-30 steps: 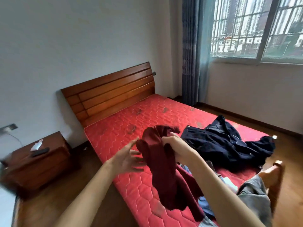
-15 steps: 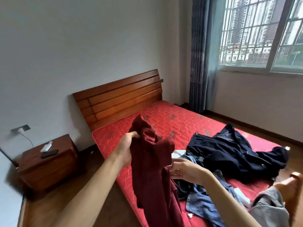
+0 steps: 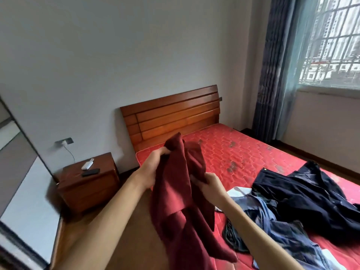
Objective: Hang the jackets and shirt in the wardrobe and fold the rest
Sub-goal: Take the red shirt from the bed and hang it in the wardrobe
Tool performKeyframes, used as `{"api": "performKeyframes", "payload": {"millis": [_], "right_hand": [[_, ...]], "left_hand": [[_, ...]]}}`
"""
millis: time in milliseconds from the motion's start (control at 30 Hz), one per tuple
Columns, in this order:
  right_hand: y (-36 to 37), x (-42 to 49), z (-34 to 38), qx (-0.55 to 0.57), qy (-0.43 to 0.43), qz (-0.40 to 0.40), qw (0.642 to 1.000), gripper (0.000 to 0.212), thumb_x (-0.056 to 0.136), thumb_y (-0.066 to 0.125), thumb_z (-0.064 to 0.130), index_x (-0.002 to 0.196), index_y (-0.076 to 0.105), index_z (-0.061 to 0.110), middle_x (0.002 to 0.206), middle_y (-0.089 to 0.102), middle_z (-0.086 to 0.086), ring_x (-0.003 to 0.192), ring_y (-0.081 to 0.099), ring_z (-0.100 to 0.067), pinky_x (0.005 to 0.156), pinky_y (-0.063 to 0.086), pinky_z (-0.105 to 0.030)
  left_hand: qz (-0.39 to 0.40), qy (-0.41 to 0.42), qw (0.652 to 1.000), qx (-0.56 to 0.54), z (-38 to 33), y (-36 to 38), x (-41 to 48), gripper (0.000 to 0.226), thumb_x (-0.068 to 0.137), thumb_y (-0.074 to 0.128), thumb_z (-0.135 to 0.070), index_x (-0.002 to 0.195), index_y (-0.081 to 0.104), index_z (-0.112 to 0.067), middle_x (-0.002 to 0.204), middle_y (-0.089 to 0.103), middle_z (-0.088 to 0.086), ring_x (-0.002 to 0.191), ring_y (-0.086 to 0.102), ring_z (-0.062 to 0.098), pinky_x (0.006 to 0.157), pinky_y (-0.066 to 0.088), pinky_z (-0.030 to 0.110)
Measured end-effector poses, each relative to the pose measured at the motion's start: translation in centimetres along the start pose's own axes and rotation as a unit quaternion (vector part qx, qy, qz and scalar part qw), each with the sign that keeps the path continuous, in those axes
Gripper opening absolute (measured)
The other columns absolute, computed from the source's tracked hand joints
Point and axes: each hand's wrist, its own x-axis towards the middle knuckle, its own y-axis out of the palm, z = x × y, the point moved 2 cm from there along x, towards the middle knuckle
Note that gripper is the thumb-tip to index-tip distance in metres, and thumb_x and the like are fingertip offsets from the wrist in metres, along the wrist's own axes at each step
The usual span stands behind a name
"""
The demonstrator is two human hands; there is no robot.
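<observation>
Over the near edge of the red mattress (image 3: 243, 152), your left hand (image 3: 151, 168) grips the top of the dark red garment (image 3: 179, 201) while your right hand (image 3: 209, 187) pinches its fold, the dark navy jacket (image 3: 303, 193) lying on the mattress to your right.

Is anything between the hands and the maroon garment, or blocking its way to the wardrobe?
Nothing visible: the left hand grips the maroon garment near its top, and the right hand pinches a fold lower down. No wardrobe is plainly in view, so that path cannot be judged.
</observation>
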Motion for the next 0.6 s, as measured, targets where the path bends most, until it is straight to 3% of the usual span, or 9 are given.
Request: {"api": "performKeyframes", "payload": {"millis": [67,133,233,333,433,500,600], "right_hand": [[1.5,1.3,1.4,0.039,-0.011,-0.025,0.999,0.037,0.095,0.067,0.023,0.061,0.057,0.012,0.053,0.049,0.013,0.052,0.043,-0.005,0.052,0.035,-0.029],[3.1,2.6,3.3,0.065,-0.033,-0.04,0.997,0.029,0.095,0.063,0.014,0.068,0.059,0.009,0.056,0.049,0.009,0.053,0.043,-0.008,0.052,0.033,-0.031],[6.0,4.2,6.9,0.113,-0.066,-0.033,0.991,0.025,0.092,0.055,-0.003,0.072,0.062,0.008,0.059,0.051,0.004,0.053,0.044,-0.009,0.049,0.034,-0.029],[9.5,5.3,9.7,0.174,-0.086,-0.027,0.981,0.025,0.094,0.053,-0.002,0.084,0.072,0.011,0.071,0.064,0.003,0.068,0.057,-0.009,0.06,0.045,-0.027],[13.1,6.0,11.2,0.215,-0.059,-0.007,0.975,0.022,0.097,0.053,0.005,0.086,0.072,0.008,0.074,0.065,0.0,0.07,0.058,-0.012,0.064,0.047,-0.032],[15.2,6.5,11.9,0.212,-0.058,0.019,0.975,0.022,0.098,0.053,0.007,0.087,0.072,0.01,0.077,0.067,-0.003,0.073,0.06,-0.014,0.067,0.048,-0.036],[17.8,7.0,12.6,0.197,-0.074,0.071,0.975,0.022,0.098,0.052,0.006,0.089,0.072,0.009,0.082,0.068,-0.006,0.078,0.062,-0.018,0.073,0.049,-0.04]], "left_hand": [[-0.044,0.008,0.998,0.032,-0.2,-3.4,-0.4,0.039,0.096,0.052,-0.021,0.069,0.078,-0.011,0.073,0.073,0.009,0.06,0.069,0.018,0.063,0.051,0.027],[-0.112,0.053,0.989,0.081,0.3,-7.3,-0.5,0.024,0.097,0.055,-0.019,0.086,0.075,-0.012,0.09,0.075,0.013,0.078,0.073,0.023,0.072,0.056,0.03],[-0.175,0.075,0.975,0.118,2.3,-13.2,-0.3,0.013,0.097,0.061,-0.017,0.089,0.071,-0.017,0.101,0.075,0.013,0.094,0.072,0.027,0.088,0.056,0.04],[-0.233,0.102,0.942,0.218,4.5,-17.8,-0.2,0.013,0.096,0.062,-0.026,0.087,0.071,-0.022,0.092,0.074,0.003,0.094,0.071,0.024,0.089,0.055,0.046],[-0.328,0.156,0.889,0.278,6.1,-20.2,-1.1,0.008,0.092,0.063,-0.034,0.085,0.066,-0.03,0.083,0.069,-0.011,0.082,0.066,0.011,0.079,0.052,0.032],[-0.299,0.173,0.908,0.235,7.3,-20.3,-1.7,0.014,0.094,0.063,-0.044,0.095,0.067,-0.031,0.089,0.072,-0.01,0.085,0.068,0.006,0.077,0.052,0.023],[-0.156,0.148,0.951,0.222,9.2,-19.7,-1.5,0.036,0.088,0.065,-0.057,0.115,0.062,-0.034,0.107,0.071,-0.014,0.098,0.067,-0.001,0.087,0.053,0.021]]}}
